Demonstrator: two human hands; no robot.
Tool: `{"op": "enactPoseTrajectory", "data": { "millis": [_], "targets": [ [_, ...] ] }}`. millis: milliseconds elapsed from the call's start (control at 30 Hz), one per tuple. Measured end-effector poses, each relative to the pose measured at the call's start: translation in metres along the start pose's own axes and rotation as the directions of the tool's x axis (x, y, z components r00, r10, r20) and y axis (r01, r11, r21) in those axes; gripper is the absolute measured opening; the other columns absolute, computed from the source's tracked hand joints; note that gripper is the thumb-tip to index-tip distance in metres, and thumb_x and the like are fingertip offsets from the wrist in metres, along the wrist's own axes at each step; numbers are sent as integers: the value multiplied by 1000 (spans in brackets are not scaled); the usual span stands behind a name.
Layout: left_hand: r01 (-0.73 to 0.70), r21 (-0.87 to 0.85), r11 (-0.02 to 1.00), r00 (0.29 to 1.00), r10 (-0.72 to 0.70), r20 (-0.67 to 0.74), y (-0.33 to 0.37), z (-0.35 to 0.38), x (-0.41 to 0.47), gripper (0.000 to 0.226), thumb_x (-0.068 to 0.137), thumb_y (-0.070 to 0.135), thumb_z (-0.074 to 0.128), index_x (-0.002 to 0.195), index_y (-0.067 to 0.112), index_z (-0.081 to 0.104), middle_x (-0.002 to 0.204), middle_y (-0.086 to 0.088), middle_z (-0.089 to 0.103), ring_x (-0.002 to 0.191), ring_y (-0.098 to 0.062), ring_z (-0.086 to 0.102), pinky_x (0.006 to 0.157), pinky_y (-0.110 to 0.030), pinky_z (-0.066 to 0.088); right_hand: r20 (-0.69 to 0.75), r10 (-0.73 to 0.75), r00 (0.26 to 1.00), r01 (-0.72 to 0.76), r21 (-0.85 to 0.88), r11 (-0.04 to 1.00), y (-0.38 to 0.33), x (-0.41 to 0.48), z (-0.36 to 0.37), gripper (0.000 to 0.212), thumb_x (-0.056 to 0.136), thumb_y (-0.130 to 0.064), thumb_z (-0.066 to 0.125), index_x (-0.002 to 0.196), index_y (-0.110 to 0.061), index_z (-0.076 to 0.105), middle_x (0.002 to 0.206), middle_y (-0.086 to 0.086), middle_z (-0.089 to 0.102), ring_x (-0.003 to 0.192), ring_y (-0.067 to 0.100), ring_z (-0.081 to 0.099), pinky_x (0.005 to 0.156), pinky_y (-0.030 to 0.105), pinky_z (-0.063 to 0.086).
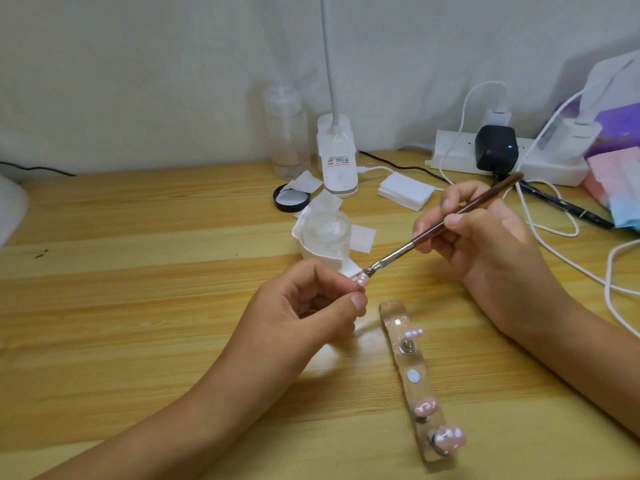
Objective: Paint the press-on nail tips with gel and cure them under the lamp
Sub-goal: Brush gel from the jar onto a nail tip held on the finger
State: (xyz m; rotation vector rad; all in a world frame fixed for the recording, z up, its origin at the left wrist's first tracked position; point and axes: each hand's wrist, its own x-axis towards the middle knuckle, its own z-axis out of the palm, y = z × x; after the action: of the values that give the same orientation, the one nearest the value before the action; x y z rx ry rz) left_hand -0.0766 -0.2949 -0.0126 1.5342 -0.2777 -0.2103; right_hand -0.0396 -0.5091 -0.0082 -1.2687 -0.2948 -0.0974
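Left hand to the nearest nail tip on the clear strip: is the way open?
Path looks free: the clear strip lies on bare table just right of the left hand, nothing between. But that hand pinches a nail tip at the brush, so likely not until it lets go.

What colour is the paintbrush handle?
The paintbrush handle is dark reddish-brown. The head view shows it best.

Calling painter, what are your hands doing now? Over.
Left hand pinches nail tip. Right hand holds brush, bristles touching it. Strip with three more tips lies beside, nothing blocking.
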Motion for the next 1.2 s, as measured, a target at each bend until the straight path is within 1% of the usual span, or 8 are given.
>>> {"op": "enactPoseTrajectory", "data": {
  "millis": [167,333,500,667,833,933,1033,1200],
  "targets": [
    [9,-15,1000,1000,-9,-11,-2,-1,0,9,67,31,76,73,28,70,75,1,72,66,-8,64,63,-17,51,47,24,999,-25,28,999,2,-1,3,11,79,-5,43,88,-10,44,72,6,66,71,16,61,68,24,52],
    [-2,-27,1000,1000,2,-27,-4,0,0,16,64,38,74,74,27,70,79,6,73,71,-4,66,63,-15,50,-48,49,998,-48,29,998,1,2,-2,8,79,-8,46,86,-12,46,71,7,65,66,15,60,66,23,51],
    [-22,42,999,1000,23,-17,-5,-2,1,18,66,40,73,79,27,71,77,7,68,68,-7,61,66,-18,49,30,62,998,-63,32,997,2,1,0,9,79,-6,45,87,-10,44,71,8,65,65,15,59,64,23,51],
    [-31,75,997,999,33,-20,-6,-2,1,18,65,41,73,77,28,71,77,7,68,72,-6,60,66,-21,50,-67,84,994,-81,39,996,1,4,-3,6,77,-9,46,83,-12,46,68,7,64,62,15,58,62,22,50],
    [-42,81,996,999,44,-13,-4,-1,1,15,64,40,71,75,30,70,80,6,69,76,-6,63,65,-14,48,52,83,995,-85,44,995,1,0,-1,8,80,-7,45,87,-10,43,70,8,65,64,15,59,63,23,51],
    [-42,90,995,999,44,-14,-3,0,0,17,64,41,71,76,28,71,83,0,71,78,-9,64,66,-15,49,-13,109,994,-110,-8,994,3,2,-2,8,78,-9,47,85,-11,45,69,8,66,63,14,60,61,23,51],
    [-40,97,995,999,42,-15,-2,0,0,18,65,41,71,77,28,71,83,1,71,77,-7,63,65,-15,48,-71,91,993,-91,9,996,2,3,-5,5,78,-11,47,82,-13,47,67,7,63,62,14,58,61,22,51],
    [-28,103,994,999,31,-24,0,1,0,12,66,36,72,76,30,71,87,-6,71,79,-13,65,66,-17,50,27,63,998,-65,54,996,1,1,-3,5,80,-9,44,84,-11,45,68,7,63,62,15,58,61,22,50]
  ]
}}
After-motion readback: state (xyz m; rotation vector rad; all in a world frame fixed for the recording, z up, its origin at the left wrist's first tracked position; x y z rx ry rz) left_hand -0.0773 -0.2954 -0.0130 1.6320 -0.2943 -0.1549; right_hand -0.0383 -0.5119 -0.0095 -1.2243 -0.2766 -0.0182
